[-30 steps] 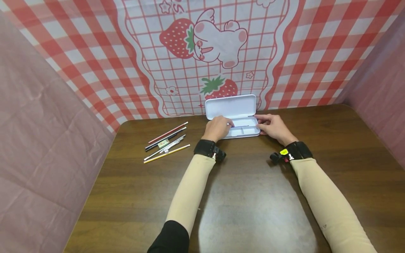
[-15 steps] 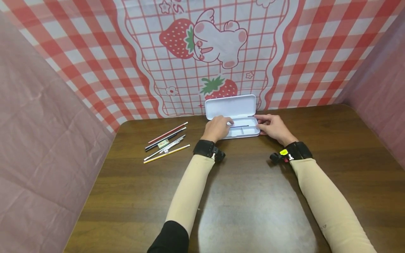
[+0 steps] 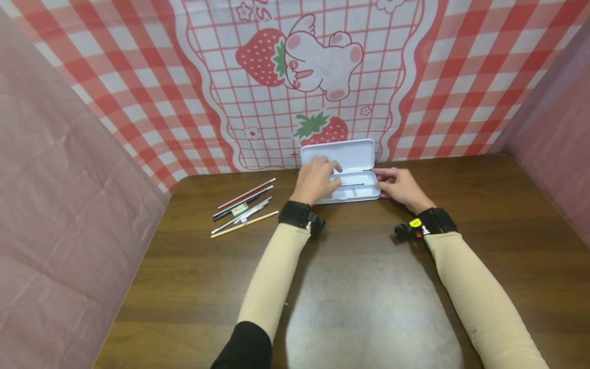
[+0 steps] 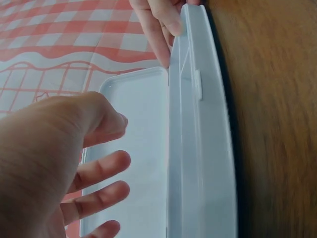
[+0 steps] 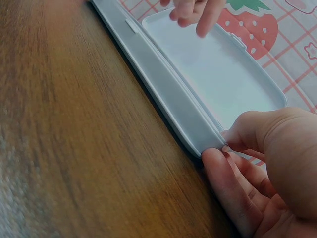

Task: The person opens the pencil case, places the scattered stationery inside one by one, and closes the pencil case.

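Note:
A white pencil case (image 3: 366, 197) lies at the back of the table with its lid (image 3: 357, 154) raised against the cloth. In its rear compartment is a thin dark-blue stick-like item (image 3: 354, 184). My left hand (image 3: 313, 180) hovers over the case's left part, fingers spread and holding nothing; in the left wrist view its fingertips (image 4: 119, 159) show in front of the lid. At the case's right end, my right hand (image 3: 402, 188) pinches the corner between thumb and fingers, as the right wrist view shows.
Left of the case lie a red pencil (image 3: 246, 193), a yellow pencil (image 3: 244, 224), several dark and silver pens or pencils, and a small eraser-like block (image 3: 239, 209). A checked strawberry cloth (image 3: 322, 113) hangs behind the table (image 3: 359, 287); pink cloths flank it.
My left hand has lifted away from the case's compartment, spreading its fingers and letting go of the thin blue item, which stays inside. The right hand keeps its hold on the case.

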`<state>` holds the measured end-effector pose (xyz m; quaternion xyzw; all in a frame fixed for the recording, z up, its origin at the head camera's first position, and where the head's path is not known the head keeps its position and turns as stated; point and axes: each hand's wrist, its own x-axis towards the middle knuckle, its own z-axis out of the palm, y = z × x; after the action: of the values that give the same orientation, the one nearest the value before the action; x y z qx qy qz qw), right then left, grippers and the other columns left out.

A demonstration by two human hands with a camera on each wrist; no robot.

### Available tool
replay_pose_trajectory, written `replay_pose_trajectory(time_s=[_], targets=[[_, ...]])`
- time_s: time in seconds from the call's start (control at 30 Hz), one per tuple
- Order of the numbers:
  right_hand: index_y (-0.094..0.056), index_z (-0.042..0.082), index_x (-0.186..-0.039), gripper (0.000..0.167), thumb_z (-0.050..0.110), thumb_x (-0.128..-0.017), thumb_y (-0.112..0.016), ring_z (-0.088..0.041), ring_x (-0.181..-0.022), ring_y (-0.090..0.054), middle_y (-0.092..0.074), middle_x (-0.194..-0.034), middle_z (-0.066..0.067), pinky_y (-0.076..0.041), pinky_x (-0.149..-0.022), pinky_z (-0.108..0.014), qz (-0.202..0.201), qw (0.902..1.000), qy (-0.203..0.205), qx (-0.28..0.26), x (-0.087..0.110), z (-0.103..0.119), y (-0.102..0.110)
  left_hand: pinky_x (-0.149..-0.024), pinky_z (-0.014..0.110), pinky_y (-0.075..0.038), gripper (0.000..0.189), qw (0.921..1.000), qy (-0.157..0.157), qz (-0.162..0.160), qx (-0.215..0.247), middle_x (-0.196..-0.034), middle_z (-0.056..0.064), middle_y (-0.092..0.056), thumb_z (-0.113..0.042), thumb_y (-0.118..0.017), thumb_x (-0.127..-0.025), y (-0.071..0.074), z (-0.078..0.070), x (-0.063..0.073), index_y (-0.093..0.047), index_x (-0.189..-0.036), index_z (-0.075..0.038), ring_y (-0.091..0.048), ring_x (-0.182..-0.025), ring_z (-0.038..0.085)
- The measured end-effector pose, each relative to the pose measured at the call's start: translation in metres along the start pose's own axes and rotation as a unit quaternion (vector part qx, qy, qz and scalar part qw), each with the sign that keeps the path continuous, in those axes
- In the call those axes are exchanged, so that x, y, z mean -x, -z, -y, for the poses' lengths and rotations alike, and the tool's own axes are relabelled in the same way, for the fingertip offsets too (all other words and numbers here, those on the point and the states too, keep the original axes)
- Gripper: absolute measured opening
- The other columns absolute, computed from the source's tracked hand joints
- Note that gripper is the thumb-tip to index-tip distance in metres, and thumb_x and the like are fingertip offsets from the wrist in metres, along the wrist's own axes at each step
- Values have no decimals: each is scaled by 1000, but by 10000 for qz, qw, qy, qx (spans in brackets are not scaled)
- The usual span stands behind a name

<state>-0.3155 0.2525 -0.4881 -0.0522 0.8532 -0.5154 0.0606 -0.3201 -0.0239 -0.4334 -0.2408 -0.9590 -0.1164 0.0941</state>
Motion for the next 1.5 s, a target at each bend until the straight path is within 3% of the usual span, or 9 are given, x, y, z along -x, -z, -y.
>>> replay_pose_trajectory(time_s=[0.27, 0.9, 1.5], targets=[[-57, -2, -161, 53, 6, -110, -68, 1, -85, -58, -54, -139, -24, -60, -72, -12, 75, 9999, -84, -29, 0, -1, 0, -85, 39, -61, 29, 9998, -122, -108, -90, -118, 1, -80, -34, -75, -99, -3, 7, 2, -84, -125, -24, -73, -111, 23], [-57, -1, -161, 53, 5, -110, -68, 1, -85, -58, -55, -138, -24, -60, -72, -12, 60, 9999, -87, -3, -1, 0, 0, -95, 48, -60, 36, 9994, 350, -30, -78, -128, 4, -78, -39, -73, -99, 2, 39, 22, -81, -130, -23, -73, -117, 29], [-57, -3, -160, 53, 4, -109, -68, 2, -85, -59, -54, -138, -24, -61, -73, -12, 96, 9999, -23, -37, 0, 1, 1, -89, 49, -56, 34, 9982, 577, -154, -68, -131, 8, -77, -34, -73, -100, 7, 68, 45, -81, -130, -20, -71, -118, 32]])
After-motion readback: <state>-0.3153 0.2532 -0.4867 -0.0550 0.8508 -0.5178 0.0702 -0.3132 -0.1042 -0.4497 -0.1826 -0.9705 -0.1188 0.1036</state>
